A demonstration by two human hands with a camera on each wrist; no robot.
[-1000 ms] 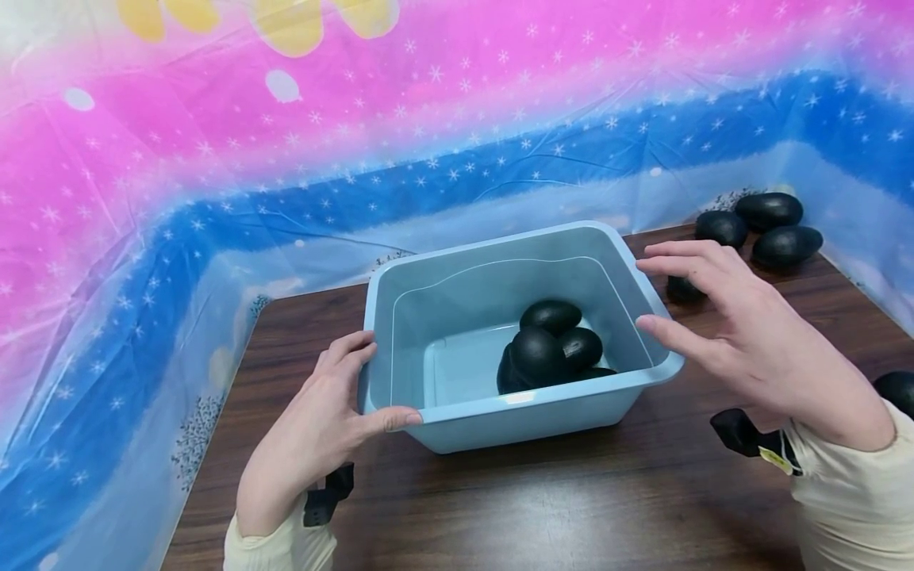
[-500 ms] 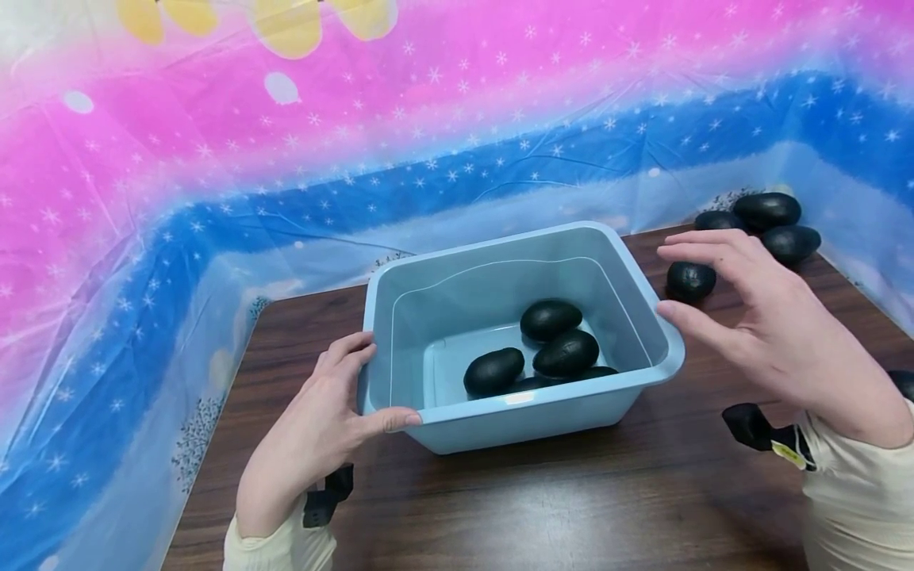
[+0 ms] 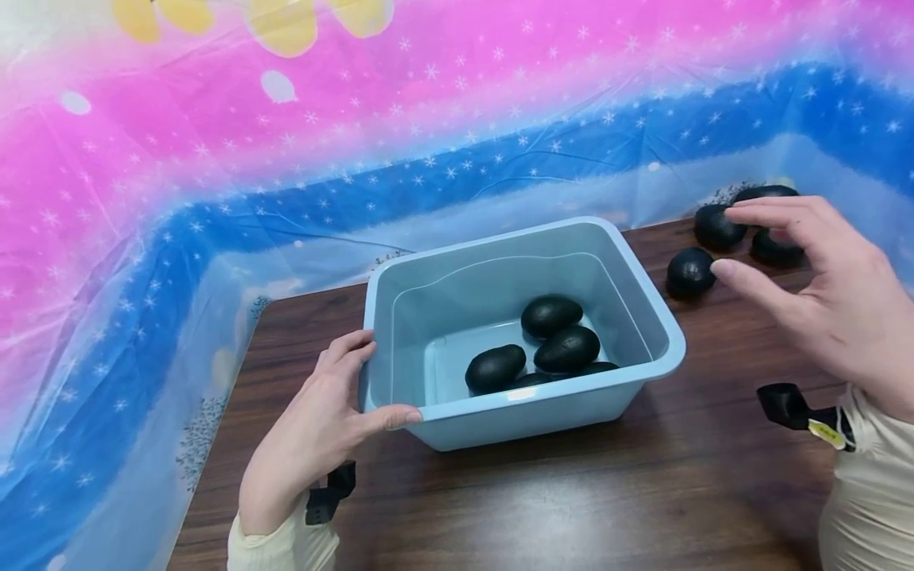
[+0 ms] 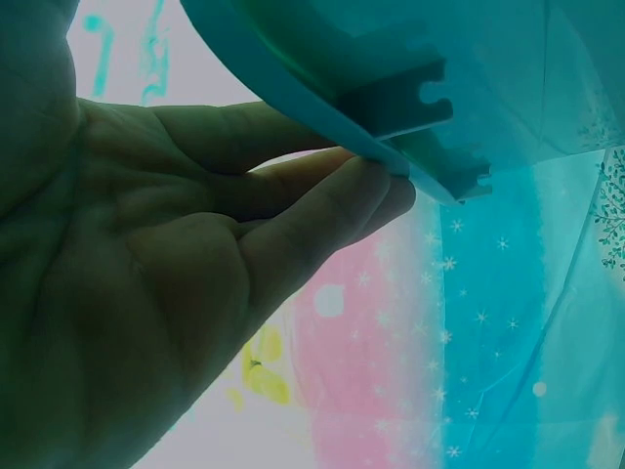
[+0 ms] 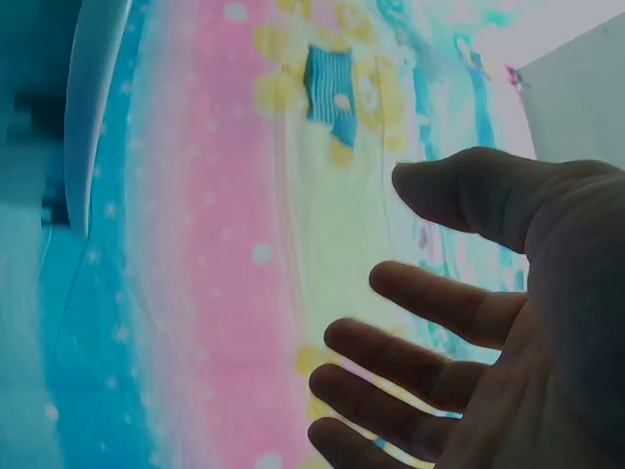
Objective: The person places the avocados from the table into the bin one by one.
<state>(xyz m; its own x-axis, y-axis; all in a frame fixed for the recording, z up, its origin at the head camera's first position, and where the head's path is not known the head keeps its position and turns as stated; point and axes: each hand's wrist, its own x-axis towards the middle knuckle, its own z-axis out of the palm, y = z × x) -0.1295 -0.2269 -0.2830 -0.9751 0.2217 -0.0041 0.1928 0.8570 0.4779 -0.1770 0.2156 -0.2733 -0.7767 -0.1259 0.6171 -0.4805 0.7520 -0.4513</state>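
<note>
A pale blue plastic tub (image 3: 521, 412) stands on the table, with several black avocados inside, among them one avocado (image 3: 496, 369) apart at the left. My left hand (image 3: 314, 432) holds the tub's near left corner, thumb over the front rim and fingers against the left side. In the left wrist view, the fingers (image 4: 322, 210) meet the rim's edge from outside. My right hand (image 3: 835, 277) hovers right of the tub, fingers spread and holding nothing. Its thumb tip overlaps a loose avocado (image 3: 690, 273) in the head view. The right wrist view shows the empty palm.
More avocados (image 3: 720, 228) lie at the table's back right corner, partly hidden by my right hand. A patterned pink and blue cloth (image 3: 428, 103) hangs behind the dark wood table (image 3: 571, 492) and around its left side.
My right hand has left the tub's right rim and moved right toward the loose avocados. One avocado in the tub has rolled left off the pile. The left hand keeps its place.
</note>
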